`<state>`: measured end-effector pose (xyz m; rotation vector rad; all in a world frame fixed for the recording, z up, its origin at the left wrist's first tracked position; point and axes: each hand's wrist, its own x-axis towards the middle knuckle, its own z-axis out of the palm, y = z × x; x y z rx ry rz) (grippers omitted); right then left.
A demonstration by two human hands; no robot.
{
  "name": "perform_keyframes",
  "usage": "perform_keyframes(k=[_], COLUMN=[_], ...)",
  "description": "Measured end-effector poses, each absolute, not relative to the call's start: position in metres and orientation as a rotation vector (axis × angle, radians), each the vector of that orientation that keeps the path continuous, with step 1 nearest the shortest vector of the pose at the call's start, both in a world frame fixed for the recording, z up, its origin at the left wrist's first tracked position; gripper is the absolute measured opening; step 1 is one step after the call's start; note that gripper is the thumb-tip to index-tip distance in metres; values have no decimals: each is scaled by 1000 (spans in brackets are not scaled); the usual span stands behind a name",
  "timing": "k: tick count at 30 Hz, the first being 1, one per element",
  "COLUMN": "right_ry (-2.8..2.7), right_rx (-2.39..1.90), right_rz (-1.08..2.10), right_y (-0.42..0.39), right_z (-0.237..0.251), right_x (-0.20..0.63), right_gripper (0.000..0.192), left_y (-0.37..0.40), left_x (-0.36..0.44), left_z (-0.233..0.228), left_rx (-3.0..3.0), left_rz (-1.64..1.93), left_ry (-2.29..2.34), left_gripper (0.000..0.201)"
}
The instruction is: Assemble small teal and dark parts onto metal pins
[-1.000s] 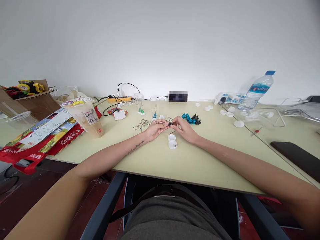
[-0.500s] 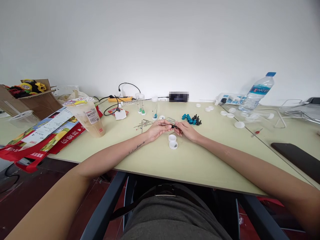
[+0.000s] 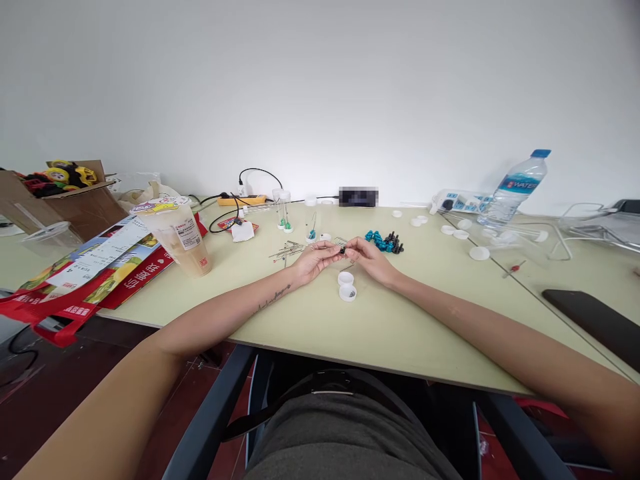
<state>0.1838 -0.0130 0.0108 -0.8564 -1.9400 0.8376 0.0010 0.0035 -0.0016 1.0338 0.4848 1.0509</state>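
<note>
My left hand and my right hand meet above the table, fingertips pinched around a small black part. Fingers hide most of this part, so its exact kind cannot be made out. Just below the hands stand two small white round caps, an upper cap and a lower cap with tiny dark-grey bits inside. Beyond my right hand lies a cluster of teal pieces beside similar black pieces. Loose thin metal rods are scattered left of my left hand.
Clear tubes holding green-ended rods stand at the back. A drink cup and red bag are at left. White caps, a tilted water bottle and a dark phone lie at right.
My fingertips have shifted slightly left with the black part, and my right fingers now cover more of it. The view has tilted a little; the table items stay put.
</note>
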Motion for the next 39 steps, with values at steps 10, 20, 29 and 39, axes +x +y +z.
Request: perform_keyframes(k=[10, 20, 29, 39], right_ry=[-1984, -2083, -2033, -1986], right_rx=[-881, -875, -849, -797], right_rz=[701, 629, 833, 856], right_y=[-13, -17, -17, -22], right_z=[9, 14, 13, 15], right_x=[183, 184, 185, 183], right_gripper=[22, 28, 45, 26], left_y=[3, -1, -3, -1], left_x=[2, 2, 2, 0], left_z=[0, 3, 2, 3], left_rx=[1007, 1041, 1104, 1084], left_rz=[1072, 1044, 963, 973], left_ry=[510, 487, 425, 417], left_gripper=[13, 14, 15, 13])
